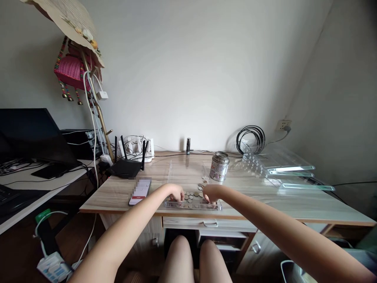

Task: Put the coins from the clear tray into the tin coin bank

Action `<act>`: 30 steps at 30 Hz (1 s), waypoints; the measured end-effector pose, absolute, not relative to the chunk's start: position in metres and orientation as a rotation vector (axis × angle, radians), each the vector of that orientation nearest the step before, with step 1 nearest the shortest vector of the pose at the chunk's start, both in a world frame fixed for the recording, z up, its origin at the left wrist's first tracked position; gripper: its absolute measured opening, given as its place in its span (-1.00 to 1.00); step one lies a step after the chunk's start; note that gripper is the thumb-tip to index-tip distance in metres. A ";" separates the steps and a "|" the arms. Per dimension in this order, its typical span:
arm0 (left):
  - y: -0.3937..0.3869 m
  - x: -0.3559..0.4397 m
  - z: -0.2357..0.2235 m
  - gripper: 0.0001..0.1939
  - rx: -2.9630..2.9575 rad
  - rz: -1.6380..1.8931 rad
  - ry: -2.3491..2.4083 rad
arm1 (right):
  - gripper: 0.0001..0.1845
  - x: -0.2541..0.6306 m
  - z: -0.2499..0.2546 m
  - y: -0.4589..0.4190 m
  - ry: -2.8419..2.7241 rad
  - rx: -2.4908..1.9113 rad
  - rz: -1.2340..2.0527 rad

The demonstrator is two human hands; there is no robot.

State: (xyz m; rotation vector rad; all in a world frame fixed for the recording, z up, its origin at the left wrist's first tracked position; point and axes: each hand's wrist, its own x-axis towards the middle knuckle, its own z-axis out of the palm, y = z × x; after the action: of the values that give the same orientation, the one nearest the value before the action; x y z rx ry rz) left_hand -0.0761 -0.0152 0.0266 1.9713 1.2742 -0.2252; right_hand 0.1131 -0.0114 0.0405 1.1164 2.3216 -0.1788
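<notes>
Several coins (pixel 191 193) lie spread in a shallow clear plastic tray (pixel 193 207) near the front edge of the desk. My left hand (pixel 177 193) reaches down at the tray's left side, its fingers curled in among the coins. At the right side, my right hand (pixel 210 193) is bent downward with its fingers drawn together at the coins. What either hand pinches, if anything, is too small and hidden to make out. Behind my right hand stands a round patterned tin (pixel 219 167) with a silver lid.
A phone (pixel 140 192) lies left of the tray, with a black router (pixel 125 168) behind it. Clear acrylic shelves (pixel 282 171) rest on the desk's right, near a coiled black cable (pixel 251 140). A small dark bottle (pixel 188 146) stands by the wall.
</notes>
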 end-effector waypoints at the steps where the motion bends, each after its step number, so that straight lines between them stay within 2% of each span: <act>1: -0.016 -0.076 0.028 -0.87 1.963 -0.231 1.280 | -0.78 0.114 0.040 -0.010 2.323 1.114 -0.204; 11: -0.021 -0.084 0.025 -0.89 1.803 -0.084 1.341 | -0.74 0.120 0.034 0.001 2.229 1.177 -0.570; 20: -0.019 -0.080 0.008 -0.90 1.394 0.377 1.261 | -0.81 0.124 0.034 -0.013 2.373 1.371 -0.881; 30: -0.012 -0.063 0.009 -0.96 0.878 0.837 1.026 | -0.84 0.095 0.063 0.009 2.740 1.735 -1.082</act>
State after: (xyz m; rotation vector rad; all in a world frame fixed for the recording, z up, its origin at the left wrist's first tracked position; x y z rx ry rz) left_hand -0.0629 -0.0115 0.0086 0.8782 1.0265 0.8374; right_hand 0.0953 0.0090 0.0627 1.7347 2.7401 -1.0825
